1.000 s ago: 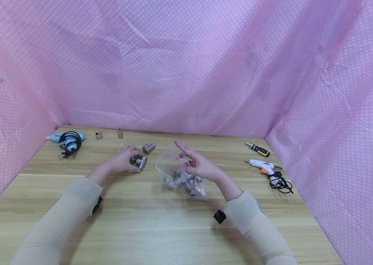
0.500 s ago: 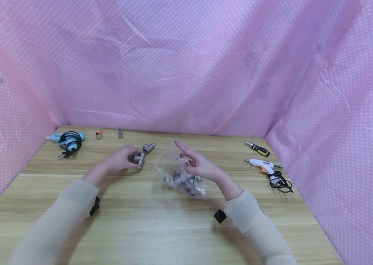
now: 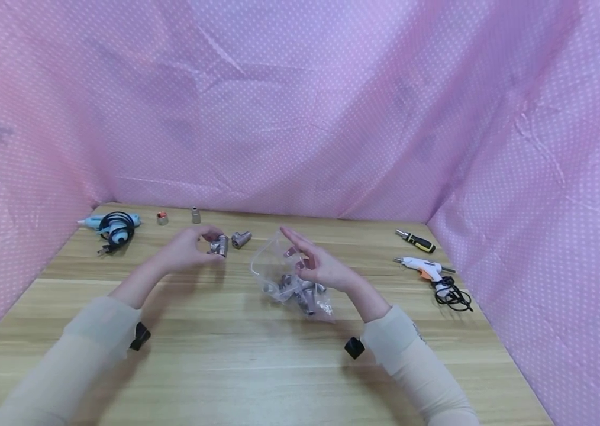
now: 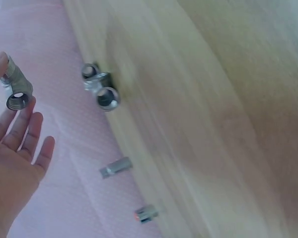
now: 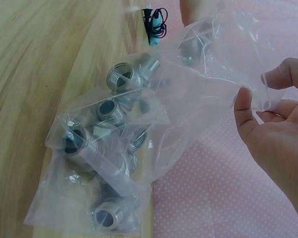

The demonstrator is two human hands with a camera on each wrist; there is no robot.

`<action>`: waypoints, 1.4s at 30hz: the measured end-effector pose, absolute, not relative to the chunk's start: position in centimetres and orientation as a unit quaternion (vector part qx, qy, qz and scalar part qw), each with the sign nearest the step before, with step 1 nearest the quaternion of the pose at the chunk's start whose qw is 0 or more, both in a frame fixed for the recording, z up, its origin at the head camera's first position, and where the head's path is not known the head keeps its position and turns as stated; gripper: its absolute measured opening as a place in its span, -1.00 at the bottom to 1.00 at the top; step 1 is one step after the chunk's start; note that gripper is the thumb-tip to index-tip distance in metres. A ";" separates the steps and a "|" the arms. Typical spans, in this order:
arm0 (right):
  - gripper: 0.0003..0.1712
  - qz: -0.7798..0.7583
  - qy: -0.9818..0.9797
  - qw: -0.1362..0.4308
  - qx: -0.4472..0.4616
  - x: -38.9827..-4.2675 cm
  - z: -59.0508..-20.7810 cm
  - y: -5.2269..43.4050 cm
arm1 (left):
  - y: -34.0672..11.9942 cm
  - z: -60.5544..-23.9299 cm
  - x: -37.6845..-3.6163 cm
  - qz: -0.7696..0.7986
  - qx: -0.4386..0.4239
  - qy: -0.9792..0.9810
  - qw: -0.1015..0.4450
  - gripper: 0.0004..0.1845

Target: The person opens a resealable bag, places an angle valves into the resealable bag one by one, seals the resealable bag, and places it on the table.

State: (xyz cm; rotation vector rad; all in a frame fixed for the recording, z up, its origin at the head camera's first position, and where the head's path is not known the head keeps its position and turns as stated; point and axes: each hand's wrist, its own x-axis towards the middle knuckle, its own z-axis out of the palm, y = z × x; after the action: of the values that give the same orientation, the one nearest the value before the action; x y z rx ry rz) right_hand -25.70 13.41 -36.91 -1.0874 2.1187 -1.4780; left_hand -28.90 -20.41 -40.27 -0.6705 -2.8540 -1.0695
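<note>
While lifted, fitting (image 3: 219,245) above open table (image 3: 257,355)

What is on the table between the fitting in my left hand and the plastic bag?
One loose metal fitting lies on the table between the held fitting and the plastic bag; the head view shows it.

Between the left hand (image 3: 185,251) and the clear plastic bag (image 3: 284,275) lies open tabletop (image 3: 257,355) — only one loose elbow fitting (image 3: 241,239) sits near that gap (toward the back). The near table is bare; glue guns (image 3: 110,226) (image 3: 428,269) and screwdriver (image 3: 414,239) crowd the far corners.
</note>
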 end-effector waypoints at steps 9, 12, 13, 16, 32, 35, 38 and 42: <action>0.06 -0.515 0.745 0.166 -0.390 -25.8 -36.9 13.3 | -19.1 -37.7 -26.8 -0.334 -0.214 -0.917 0.039 -0.29; 0.07 -0.516 0.745 0.167 -0.387 -25.8 -36.9 13.2 | -18.3 -36.6 -25.9 -0.342 -0.226 -0.911 0.057 -0.31; 0.07 -0.515 0.746 0.167 -0.388 -25.7 -36.9 13.2 | -17.9 -36.3 -25.6 -0.346 -0.229 -0.908 0.062 -0.32; 0.06 -0.515 0.745 0.168 -0.390 -25.5 -36.5 13.1 | -17.1 -35.6 -24.7 -0.357 -0.235 -0.901 0.076 -0.35; 0.04 -0.516 0.741 0.175 -0.392 -24.0 -34.7 12.8 | -11.4 -35.5 -21.9 -0.418 -0.243 -0.868 0.110 -0.30; 0.04 -0.518 0.741 0.177 -0.388 -23.9 -34.7 12.8 | -10.4 -36.2 -21.9 -0.414 -0.250 -0.867 0.121 -0.30; 0.02 -0.520 0.740 0.177 -0.388 -23.8 -34.6 12.8 | -9.8 -36.9 -21.9 -0.404 -0.256 -0.869 0.125 -0.28; 0.00 -0.520 0.739 0.171 -0.392 -23.7 -34.7 12.9 | -9.3 -37.7 -22.0 -0.391 -0.255 -0.875 0.126 -0.26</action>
State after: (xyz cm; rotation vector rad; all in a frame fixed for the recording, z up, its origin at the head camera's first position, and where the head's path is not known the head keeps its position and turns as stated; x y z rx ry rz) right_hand -23.68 12.88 -34.67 -1.1137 2.0989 -1.4767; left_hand -21.99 -9.29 -37.65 -0.7430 -2.5475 -1.1398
